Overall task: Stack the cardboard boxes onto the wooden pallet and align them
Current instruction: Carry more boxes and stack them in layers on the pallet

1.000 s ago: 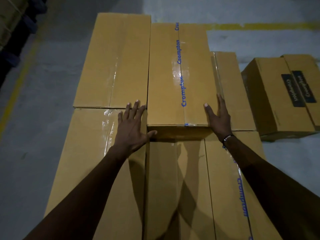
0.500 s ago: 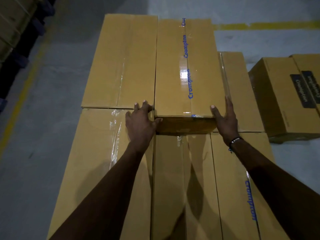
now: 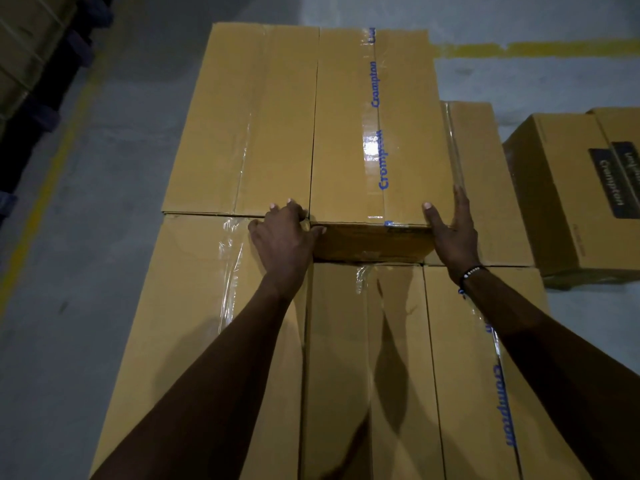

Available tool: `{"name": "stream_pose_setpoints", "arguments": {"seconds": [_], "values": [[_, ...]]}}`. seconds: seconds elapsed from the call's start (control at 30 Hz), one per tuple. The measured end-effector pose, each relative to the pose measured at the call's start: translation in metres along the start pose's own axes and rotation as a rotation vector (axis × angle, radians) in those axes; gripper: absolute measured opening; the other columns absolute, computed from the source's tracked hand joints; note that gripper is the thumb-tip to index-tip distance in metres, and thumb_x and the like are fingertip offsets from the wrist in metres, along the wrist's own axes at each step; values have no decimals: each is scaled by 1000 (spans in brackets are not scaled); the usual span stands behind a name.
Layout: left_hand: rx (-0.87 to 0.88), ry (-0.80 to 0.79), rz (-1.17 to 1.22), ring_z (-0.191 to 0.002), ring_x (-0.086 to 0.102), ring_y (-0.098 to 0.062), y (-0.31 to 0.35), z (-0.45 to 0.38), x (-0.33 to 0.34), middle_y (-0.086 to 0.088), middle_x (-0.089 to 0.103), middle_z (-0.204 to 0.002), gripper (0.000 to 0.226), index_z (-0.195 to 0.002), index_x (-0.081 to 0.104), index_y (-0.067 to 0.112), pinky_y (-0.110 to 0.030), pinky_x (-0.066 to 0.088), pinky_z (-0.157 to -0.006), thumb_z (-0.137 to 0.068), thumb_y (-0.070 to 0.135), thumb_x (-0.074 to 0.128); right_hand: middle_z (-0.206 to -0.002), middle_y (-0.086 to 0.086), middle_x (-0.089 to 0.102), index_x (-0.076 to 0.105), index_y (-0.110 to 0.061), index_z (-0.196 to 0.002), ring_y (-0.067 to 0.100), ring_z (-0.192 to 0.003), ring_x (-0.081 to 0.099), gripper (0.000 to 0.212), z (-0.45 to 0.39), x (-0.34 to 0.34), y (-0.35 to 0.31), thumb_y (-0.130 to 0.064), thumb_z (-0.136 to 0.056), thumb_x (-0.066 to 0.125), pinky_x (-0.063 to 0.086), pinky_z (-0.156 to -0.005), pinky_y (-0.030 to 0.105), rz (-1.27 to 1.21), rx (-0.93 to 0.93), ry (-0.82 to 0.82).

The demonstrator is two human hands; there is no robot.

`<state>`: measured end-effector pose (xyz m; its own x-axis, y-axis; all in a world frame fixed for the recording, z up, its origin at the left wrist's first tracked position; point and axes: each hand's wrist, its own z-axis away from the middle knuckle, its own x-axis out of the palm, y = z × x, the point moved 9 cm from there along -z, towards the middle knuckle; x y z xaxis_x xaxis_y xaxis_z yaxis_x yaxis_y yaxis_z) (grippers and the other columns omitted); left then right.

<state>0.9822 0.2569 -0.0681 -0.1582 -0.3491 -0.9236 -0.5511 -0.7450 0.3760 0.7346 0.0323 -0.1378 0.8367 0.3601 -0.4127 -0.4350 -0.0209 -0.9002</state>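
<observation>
**palletnoob:** how far along are you with that stack?

**me:** Nearest to me, the lower layer of boxes (image 3: 367,358) is down, long cartons side by side, seams tight. Can't see the wooden pallet at all, it's buried under them. Second layer is started. My left hand (image 3: 282,242) is curled over the near-left corner of the upper middle box (image 3: 346,133), thumb against its front face. My right hand (image 3: 453,230) is flat along its right edge, fingers straight, thumb lying on top, so pressing rather than gripping. That box sits snug against the upper left box (image 3: 242,126), and the near edges look close to flush. Right of it is a gap where the lower right box (image 3: 485,174) shows bare, so I'd guess at least one more goes there. Further out, spare boxes on the floor (image 3: 571,202) are waiting.

**palletnoob:** what are the cartons like?

**me:** Plain brown corrugated card, matte, sharp-cornered. Glossy clear tape with blue Crompton lettering down the top seams, crinkly in spots.
</observation>
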Motion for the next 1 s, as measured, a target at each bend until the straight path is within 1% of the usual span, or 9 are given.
{"name": "stream_pose_setpoints", "arguments": {"seconds": [0.27, 0.4, 0.5, 0.6, 0.7, 0.77, 0.83, 0.9, 1.0], "values": [[12, -17, -22, -107, 69, -25, 2, 1, -2, 0, 77, -112, 50, -118, 74, 22, -46, 50, -95, -81, 56, 79, -172, 0, 28, 23, -20, -167, 18, -156, 29, 79, 2, -1, -5, -40, -103, 64, 22, -110, 14, 71, 1, -7], [42, -70, -10, -110, 67, -27, 8, 4, -6, -3, 75, -116, 44, -120, 73, 22, -43, 49, -90, -85, 49, 79, -173, 1, 26, 16, -23, -168, 27, -155, 32, 80, 3, 0, -6, -46, -104, 60, 31, -118, 30, 96, 61, -86], [107, -221, -21, -129, 59, -30, 6, 13, 0, -6, 63, -141, 52, -139, 62, 22, -51, 45, -104, -93, 45, 73, -171, 6, 31, 16, -19, -168, 30, -153, 36, 80, 19, -5, -9, -43, -106, 59, 33, -123, 39, 111, 101, -137], [144, -327, 7, -148, 42, -32, 2, 33, -7, -6, 42, -163, 65, -153, 49, 20, -61, 31, -120, -96, 40, 71, -164, 8, 43, 29, -19, -165, 29, -148, 44, 73, 49, -24, -8, -39, -104, 63, 38, -119, 40, 122, 139, -128], [117, -205, 235, -141, 52, -28, 3, 64, -48, -8, 53, -155, 57, -149, 54, 14, -46, 41, -118, -97, 28, 72, -162, 3, 47, 40, -22, -161, 20, -138, 51, 61, 86, -57, -19, -37, -105, 62, 41, -105, 30, 46, 164, -102], [105, -162, 354, -136, 56, -23, 6, 89, -79, -7, 60, -148, 50, -147, 57, 13, -34, 43, -112, -100, 26, 69, -158, 1, 50, 45, -26, -157, 15, -133, 53, 55, 108, -82, -31, -35, -105, 62, 47, -110, 41, -10, 137, -92], [97, -151, 442, -134, 57, -17, 14, 117, -109, -3, 63, -145, 46, -146, 59, 14, -35, 46, -109, -101, 23, 68, -151, -3, 55, 51, -29, -152, 12, -129, 56, 49, 133, -111, -50, -36, -104, 64, 50, -112, 50, -45, 104, -88], [90, -150, 496, -134, 56, -12, 27, 145, -142, 2, 63, -145, 44, -145, 59, 17, -38, 49, -107, -101, 19, 67, -146, -8, 59, 58, -35, -145, 13, -128, 60, 43, 158, -141, -71, -41, -102, 66, 52, -111, 51, -90, 97, -92], [66, -125, 554, -131, 57, -9, 53, 192, -199, 7, 65, -140, 41, -141, 61, 20, -39, 54, -98, -101, 17, 66, -142, 0, 64, 62, -36, -141, 17, -130, 61, 39, 202, -190, -113, -41, -103, 66, 58, -100, 40, -168, 80, -122]]}}
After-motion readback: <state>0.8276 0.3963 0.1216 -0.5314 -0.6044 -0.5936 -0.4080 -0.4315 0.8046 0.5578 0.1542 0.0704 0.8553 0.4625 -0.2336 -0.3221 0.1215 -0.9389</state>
